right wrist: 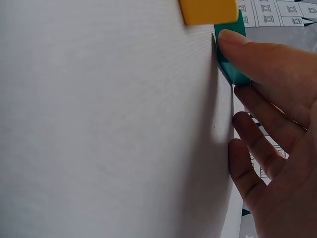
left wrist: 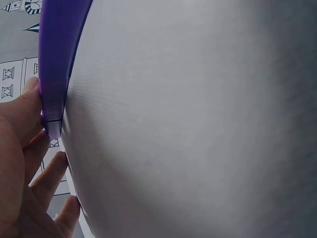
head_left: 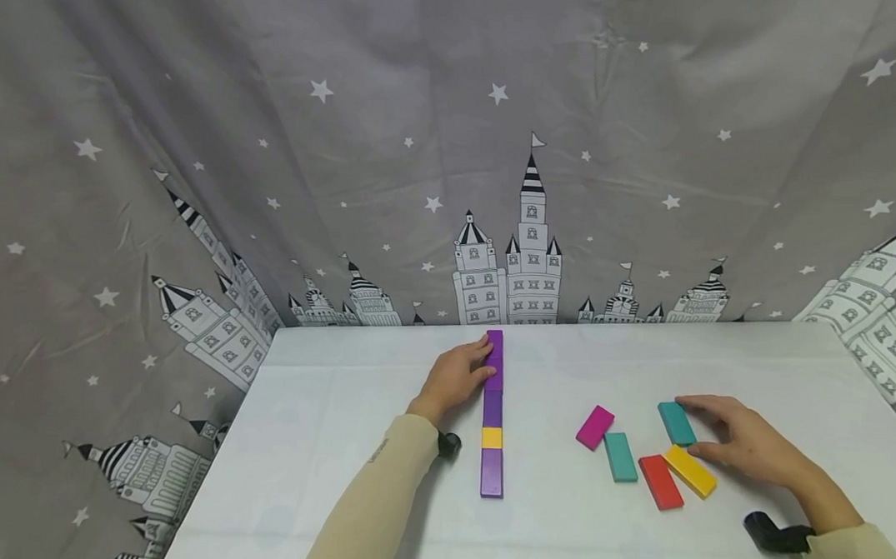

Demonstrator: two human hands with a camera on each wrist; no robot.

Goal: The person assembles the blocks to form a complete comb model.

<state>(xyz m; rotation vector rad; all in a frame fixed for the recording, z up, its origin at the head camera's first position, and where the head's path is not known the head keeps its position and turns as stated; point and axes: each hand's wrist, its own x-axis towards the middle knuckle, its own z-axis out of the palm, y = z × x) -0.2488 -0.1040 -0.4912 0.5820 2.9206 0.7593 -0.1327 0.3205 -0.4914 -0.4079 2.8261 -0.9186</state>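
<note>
A straight row of purple blocks (head_left: pixel 493 408) with one yellow block (head_left: pixel 491 437) in it runs away from me on the white table. My left hand (head_left: pixel 451 380) touches the left side of the row's far purple blocks (left wrist: pixel 59 59) with thumb and forefinger; its other fingers are spread apart in the left wrist view. On the right, my right hand (head_left: pixel 745 438) pinches a teal block (head_left: pixel 676 423) between thumb and forefinger. The right wrist view has the thumb against this teal block (right wrist: pixel 233 67), with the remaining fingers loosely bent below it.
Left of my right hand lie a magenta block (head_left: pixel 595 428), a second teal block (head_left: pixel 620 457), a red block (head_left: pixel 661 482) and a yellow block (head_left: pixel 691 471). A grey curtain (head_left: pixel 394 144) printed with castles and stars hangs behind the white table (head_left: pixel 322 407).
</note>
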